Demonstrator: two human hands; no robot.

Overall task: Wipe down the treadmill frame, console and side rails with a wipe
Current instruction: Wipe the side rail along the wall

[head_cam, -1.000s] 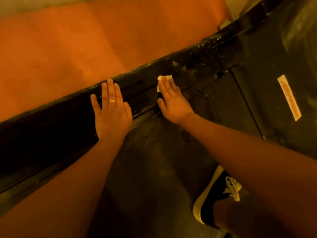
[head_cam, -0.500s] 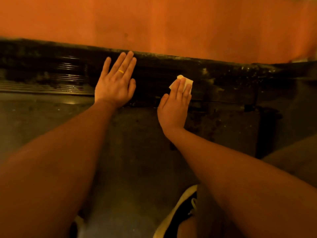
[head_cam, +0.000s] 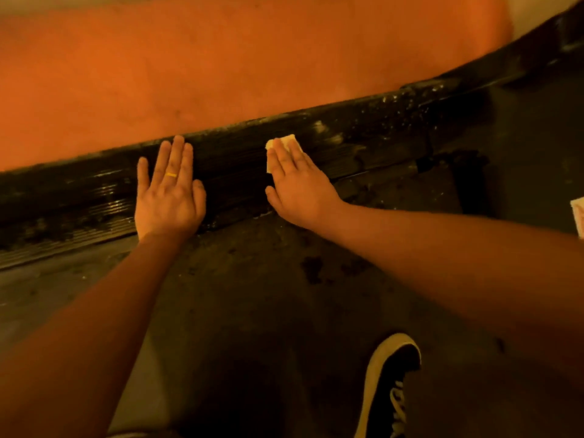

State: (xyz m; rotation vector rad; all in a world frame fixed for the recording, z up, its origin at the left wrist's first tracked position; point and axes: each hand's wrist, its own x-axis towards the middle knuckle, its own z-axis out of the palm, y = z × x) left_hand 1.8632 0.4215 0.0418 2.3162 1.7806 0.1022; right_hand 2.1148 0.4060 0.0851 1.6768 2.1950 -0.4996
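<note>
A black ribbed side rail (head_cam: 363, 143) of the treadmill runs across the view from lower left to upper right, dusty and speckled toward the right. My right hand (head_cam: 297, 184) lies flat on it with straight fingers, pressing a small pale wipe (head_cam: 288, 140) against the rail; only the wipe's far corner and left edge show past my fingers. My left hand (head_cam: 169, 197), with a ring on one finger, rests flat on the rail to the left, holding nothing. The dark treadmill belt (head_cam: 252, 295) lies in front of the rail.
An orange floor (head_cam: 221, 67) stretches beyond the rail. My black shoe with a pale sole (head_cam: 388, 384) stands on the belt at the bottom. A pale label (head_cam: 579, 216) shows at the right edge. Dark stains mark the belt near my right forearm.
The view has swung, so the rail now slants again. Both hands stay flat on the rail, and the right hand with the wipe sits slightly farther from the left hand.
</note>
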